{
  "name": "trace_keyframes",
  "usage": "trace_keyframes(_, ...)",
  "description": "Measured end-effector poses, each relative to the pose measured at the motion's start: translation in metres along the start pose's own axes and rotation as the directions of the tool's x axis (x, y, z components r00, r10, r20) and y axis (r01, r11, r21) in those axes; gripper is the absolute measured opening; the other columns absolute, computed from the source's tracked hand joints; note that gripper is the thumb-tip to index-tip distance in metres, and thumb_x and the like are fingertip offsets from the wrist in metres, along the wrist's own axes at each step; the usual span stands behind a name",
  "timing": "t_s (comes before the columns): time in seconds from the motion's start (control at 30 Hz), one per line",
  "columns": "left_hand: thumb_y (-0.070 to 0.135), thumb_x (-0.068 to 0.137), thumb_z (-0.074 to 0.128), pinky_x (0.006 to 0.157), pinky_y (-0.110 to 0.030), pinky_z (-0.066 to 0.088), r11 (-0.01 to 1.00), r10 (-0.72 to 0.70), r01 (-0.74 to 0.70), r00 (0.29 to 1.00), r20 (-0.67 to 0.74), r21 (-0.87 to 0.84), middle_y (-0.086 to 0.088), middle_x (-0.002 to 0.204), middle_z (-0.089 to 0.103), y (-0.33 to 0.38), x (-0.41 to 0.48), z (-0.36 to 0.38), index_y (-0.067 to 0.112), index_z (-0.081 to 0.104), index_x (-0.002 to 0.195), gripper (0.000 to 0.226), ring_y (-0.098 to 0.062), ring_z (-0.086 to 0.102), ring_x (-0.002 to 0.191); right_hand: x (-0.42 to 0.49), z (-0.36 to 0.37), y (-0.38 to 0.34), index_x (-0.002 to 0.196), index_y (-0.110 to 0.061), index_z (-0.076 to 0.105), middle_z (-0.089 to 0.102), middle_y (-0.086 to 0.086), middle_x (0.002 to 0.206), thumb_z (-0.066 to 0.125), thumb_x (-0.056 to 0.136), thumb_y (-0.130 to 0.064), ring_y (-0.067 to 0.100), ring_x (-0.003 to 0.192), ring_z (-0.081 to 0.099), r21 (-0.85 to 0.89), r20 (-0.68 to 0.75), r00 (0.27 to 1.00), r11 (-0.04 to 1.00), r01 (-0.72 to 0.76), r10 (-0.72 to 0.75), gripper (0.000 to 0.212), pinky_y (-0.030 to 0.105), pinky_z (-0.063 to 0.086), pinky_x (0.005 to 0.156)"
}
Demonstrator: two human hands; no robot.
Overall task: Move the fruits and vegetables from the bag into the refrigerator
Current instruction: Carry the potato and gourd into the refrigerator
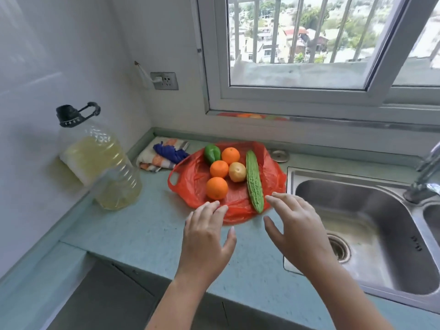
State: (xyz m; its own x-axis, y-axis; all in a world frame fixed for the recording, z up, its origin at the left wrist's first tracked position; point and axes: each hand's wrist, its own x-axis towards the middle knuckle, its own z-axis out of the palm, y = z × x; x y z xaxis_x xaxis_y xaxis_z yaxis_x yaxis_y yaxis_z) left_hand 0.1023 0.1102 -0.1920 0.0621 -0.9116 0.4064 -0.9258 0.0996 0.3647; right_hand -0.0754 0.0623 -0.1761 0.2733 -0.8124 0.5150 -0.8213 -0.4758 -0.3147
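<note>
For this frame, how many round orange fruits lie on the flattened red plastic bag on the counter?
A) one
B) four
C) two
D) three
D: the far orange fruit, middle orange fruit and near orange fruit all rest on the red plastic bag.

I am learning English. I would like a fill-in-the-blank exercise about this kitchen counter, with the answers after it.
1. The number of oranges on the red bag is ____.
2. The bitter gourd lies to the ____ of the oranges.
3. The left hand and the right hand both hold ____.
4. The liquid in the big bottle is ____.
Missing words: three; right; nothing; yellow.
</note>
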Motion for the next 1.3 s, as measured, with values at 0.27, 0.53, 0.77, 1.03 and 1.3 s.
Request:
trace_keyframes(0.27, 0.04, 0.079, 0.043, 0.094, -0.05, 0.043, 0.999, 0.036, -0.032, 0.995, 0.098, -0.042, -0.008, 0.118, 0.061, -0.04, 0.072, 0.043, 0.012, 0.061, 0.113, 0.047, -0.029, 0.055, 0.112, 0.06, 0.063, 0.022, 0.1, -0.009, 0.068, 0.069, 0.008, 0.096, 0.06, 0.07, -0.026, 0.03, 0.087, 0.065, -0.007, 0.077, 0.993, 0.995, -0.095, 0.095, 0.035, 0.041, 0.052, 0.075)
trace_keyframes(0.53, 0.04, 0.075, 0.046, 0.092, -0.047, 0.043, 0.987, 0.123, -0.099, 0.972, 0.201, -0.126, -0.009, 0.117, 0.062, -0.087, 0.164, 0.088, 0.012, 0.063, 0.111, 0.049, -0.03, 0.056, 0.109, 0.116, 0.133, 0.042, 0.099, -0.008, 0.068, 0.068, 0.009, 0.091, 0.065, 0.069, -0.024, 0.034, 0.081, 0.064, -0.072, 0.185, 0.945, 0.963, -0.26, 0.269, 0.034, 0.044, 0.054, 0.065)
trace_keyframes(0.77, 0.044, 0.07, 0.048, 0.085, -0.044, 0.047, 0.979, 0.185, -0.144, 0.922, 0.34, -0.142, -0.009, 0.111, 0.065, -0.112, 0.221, 0.14, 0.01, 0.065, 0.107, 0.052, -0.031, 0.061, 0.102, 0.142, 0.174, 0.065, 0.132, -0.02, 0.047, 0.052, 0.001, 0.13, 0.054, 0.085, -0.031, 0.024, 0.12, 0.045, -0.175, 0.306, 0.831, 0.886, -0.43, 0.464, 0.048, 0.037, 0.037, 0.097)
trace_keyframes(1.03, 0.031, 0.074, 0.07, 0.102, -0.038, 0.031, 0.958, 0.285, -0.232, 0.85, 0.443, -0.171, -0.005, 0.133, 0.05, -0.122, 0.254, 0.19, 0.013, 0.052, 0.126, 0.058, -0.025, 0.042, 0.125, 0.151, 0.209, 0.081, 0.137, -0.022, 0.038, 0.046, 0.0, 0.133, 0.05, 0.088, -0.032, 0.022, 0.121, 0.041, -0.179, 0.382, 0.734, 0.824, -0.537, 0.561, 0.051, 0.034, 0.041, 0.091)
trace_keyframes(1.3, 0.039, 0.08, 0.064, 0.105, -0.032, 0.025, 0.964, 0.264, -0.237, 0.816, 0.514, -0.119, -0.001, 0.141, 0.038, -0.135, 0.262, 0.212, 0.02, 0.041, 0.135, 0.063, -0.018, 0.031, 0.131, 0.144, 0.227, 0.091, 0.139, -0.024, 0.036, 0.043, 0.0, 0.131, 0.052, 0.087, -0.033, 0.02, 0.119, 0.04, -0.128, 0.406, 0.705, 0.8, -0.587, 0.582, 0.054, 0.033, 0.043, 0.09)
